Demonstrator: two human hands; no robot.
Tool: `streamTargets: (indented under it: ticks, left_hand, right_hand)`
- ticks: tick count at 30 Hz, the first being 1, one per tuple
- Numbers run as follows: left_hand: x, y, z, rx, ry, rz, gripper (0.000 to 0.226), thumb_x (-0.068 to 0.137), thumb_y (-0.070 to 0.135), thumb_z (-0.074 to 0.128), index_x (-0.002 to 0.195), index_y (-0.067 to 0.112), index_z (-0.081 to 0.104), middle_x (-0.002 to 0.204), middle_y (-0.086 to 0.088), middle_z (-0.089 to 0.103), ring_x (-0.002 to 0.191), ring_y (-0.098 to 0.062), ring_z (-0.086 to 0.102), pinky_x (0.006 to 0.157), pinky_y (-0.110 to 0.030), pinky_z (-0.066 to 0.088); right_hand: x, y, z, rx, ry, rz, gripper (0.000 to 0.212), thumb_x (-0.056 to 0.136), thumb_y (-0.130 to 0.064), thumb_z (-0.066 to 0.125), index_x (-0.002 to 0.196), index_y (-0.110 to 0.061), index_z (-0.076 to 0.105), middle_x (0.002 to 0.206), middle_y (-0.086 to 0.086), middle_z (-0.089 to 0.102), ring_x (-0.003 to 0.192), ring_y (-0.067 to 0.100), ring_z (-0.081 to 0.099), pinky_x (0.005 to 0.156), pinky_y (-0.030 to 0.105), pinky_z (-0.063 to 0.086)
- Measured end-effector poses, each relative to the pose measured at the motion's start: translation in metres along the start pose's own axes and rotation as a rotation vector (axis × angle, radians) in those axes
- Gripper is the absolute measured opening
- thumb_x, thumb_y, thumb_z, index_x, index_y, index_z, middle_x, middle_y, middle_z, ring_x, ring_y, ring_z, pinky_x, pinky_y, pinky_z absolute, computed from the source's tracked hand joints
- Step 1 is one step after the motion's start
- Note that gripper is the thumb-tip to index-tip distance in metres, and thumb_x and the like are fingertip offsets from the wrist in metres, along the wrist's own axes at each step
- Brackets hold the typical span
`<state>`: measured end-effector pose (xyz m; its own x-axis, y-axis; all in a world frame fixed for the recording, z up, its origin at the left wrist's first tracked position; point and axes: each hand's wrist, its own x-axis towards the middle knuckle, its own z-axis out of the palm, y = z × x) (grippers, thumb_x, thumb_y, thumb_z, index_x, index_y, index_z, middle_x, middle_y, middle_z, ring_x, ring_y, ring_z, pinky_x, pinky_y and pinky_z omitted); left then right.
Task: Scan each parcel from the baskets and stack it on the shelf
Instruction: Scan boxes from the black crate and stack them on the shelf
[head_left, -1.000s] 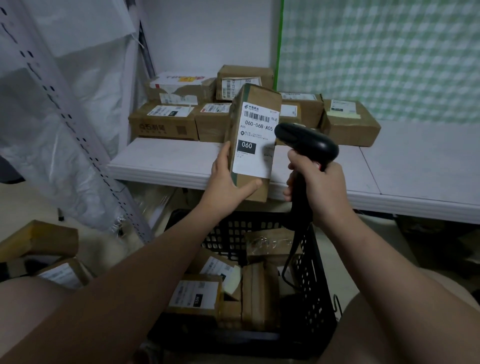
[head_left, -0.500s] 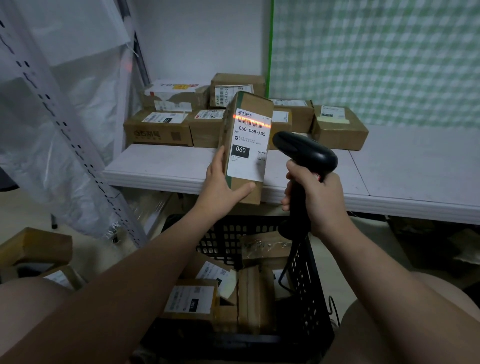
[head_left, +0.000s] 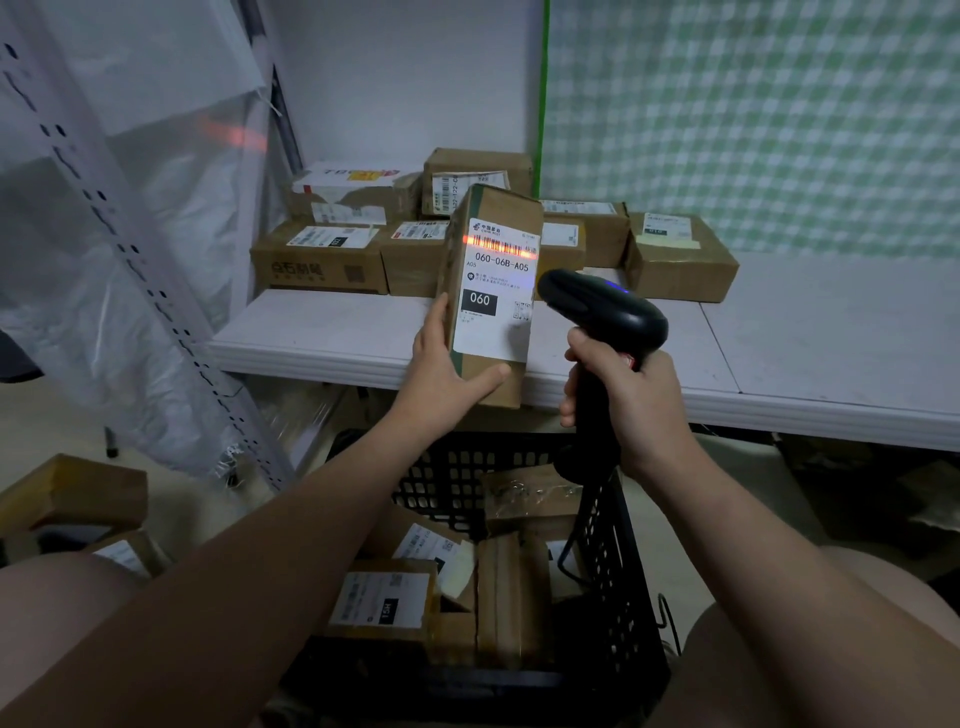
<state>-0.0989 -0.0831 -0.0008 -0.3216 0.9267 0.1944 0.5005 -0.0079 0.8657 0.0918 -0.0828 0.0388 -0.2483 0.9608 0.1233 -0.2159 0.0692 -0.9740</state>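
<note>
My left hand (head_left: 445, 370) grips the lower end of a brown cardboard parcel (head_left: 492, 291), held upright above the shelf's front edge with its white label facing me. A red scan line glows across the barcode near the label's top. My right hand (head_left: 626, 395) grips the handle of a black barcode scanner (head_left: 602, 312), whose head points at the label from the right. Below my arms stands a black plastic basket (head_left: 615, 561) holding several labelled parcels (head_left: 387, 603). Several brown parcels (head_left: 332, 254) are stacked at the back left of the white shelf (head_left: 779, 374).
A perforated metal upright (head_left: 130, 249) with clear plastic sheeting runs down the left. More boxes (head_left: 78, 499) lie on the floor at lower left. A green checked sheet (head_left: 753, 119) hangs behind the shelf's right part. The scanner's cable (head_left: 576, 525) drops into the basket.
One second ago the barcode showed no red line; it has been lit for the last half second. A blue light now shows on the scanner head. Parcel and scanner stay in about the same place.
</note>
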Motion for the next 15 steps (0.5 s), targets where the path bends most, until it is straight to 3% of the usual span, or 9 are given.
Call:
streamTargets:
  ticks: [6,10,13,15]
  left_hand:
    - [0.000,-0.002,-0.004,-0.066,-0.011,-0.013,0.101,0.077,0.033,0.078,0.151,0.033,0.009,0.154,0.002,0.025,0.139,-0.017,0.029,0.112,-0.045,0.033]
    - [0.002,-0.007,-0.011,-0.241,-0.003,-0.096,0.092,0.085,0.030,0.071,0.151,0.030,0.008,0.149,0.008,0.031,0.129,-0.008,0.034,0.098,-0.025,0.034]
    - [0.004,-0.013,-0.007,-0.406,0.019,-0.227,0.088,0.086,0.042,0.066,0.150,0.038,0.006,0.154,0.003,0.028,0.137,-0.018,0.033,0.106,-0.033,0.031]
    - [0.006,-0.013,0.000,-0.466,0.020,-0.260,0.086,0.085,0.044,0.066,0.147,0.045,0.007,0.152,-0.001,0.035,0.134,-0.022,0.040,0.109,-0.046,0.036]
  right_hand:
    - [0.009,0.005,0.004,0.028,-0.101,0.041,0.014,0.092,-0.016,0.061,0.088,-0.003,0.064,0.066,0.010,0.059,0.058,0.021,0.059,0.054,0.027,0.050]
    - [0.024,0.012,0.011,0.137,-0.084,0.106,0.011,0.090,-0.014,0.064,0.099,-0.008,0.064,0.067,-0.001,0.064,0.065,0.011,0.065,0.058,0.024,0.052]
    - [0.034,0.021,0.019,0.154,-0.063,0.234,0.016,0.091,-0.017,0.065,0.105,-0.010,0.065,0.072,-0.005,0.074,0.068,0.007,0.071,0.057,0.021,0.054]
    - [0.039,0.028,0.024,0.168,-0.009,0.346,0.032,0.088,-0.023,0.069,0.119,-0.013,0.063,0.091,0.004,0.076,0.082,0.018,0.074,0.062,0.029,0.056]
